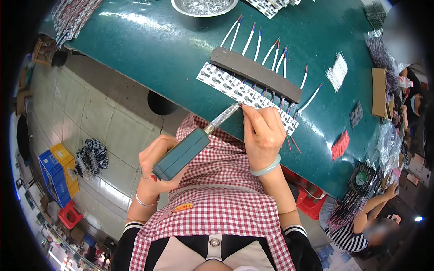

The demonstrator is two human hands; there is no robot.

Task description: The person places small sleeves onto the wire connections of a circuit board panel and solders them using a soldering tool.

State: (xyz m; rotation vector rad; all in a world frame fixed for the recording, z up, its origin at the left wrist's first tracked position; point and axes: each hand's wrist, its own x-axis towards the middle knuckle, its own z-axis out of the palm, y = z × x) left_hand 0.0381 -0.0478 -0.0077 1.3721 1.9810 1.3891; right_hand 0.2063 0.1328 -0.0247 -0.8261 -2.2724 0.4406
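My left hand [159,158] is wrapped round a dark green tool [181,154] with a silvery, foil-like shaft that points up and right. The shaft's tip reaches the lower edge of a strip of white circuit boards [230,87]. Beside that tip, my right hand [263,131] pinches something small at the strip's edge; its fingertips hide most of it. A long brown bar [255,74] lies along the strip's far side. White cables [248,42] with red and blue ends stick out beyond the bar. Thin red wires [294,144] hang below my right hand.
A metal bowl [204,5] stands at the table's far edge. White pieces [337,72], dark pieces [356,114] and red pieces [340,145] lie at the right, near a cardboard box [379,92]. Another person [357,230] sits at the lower right.
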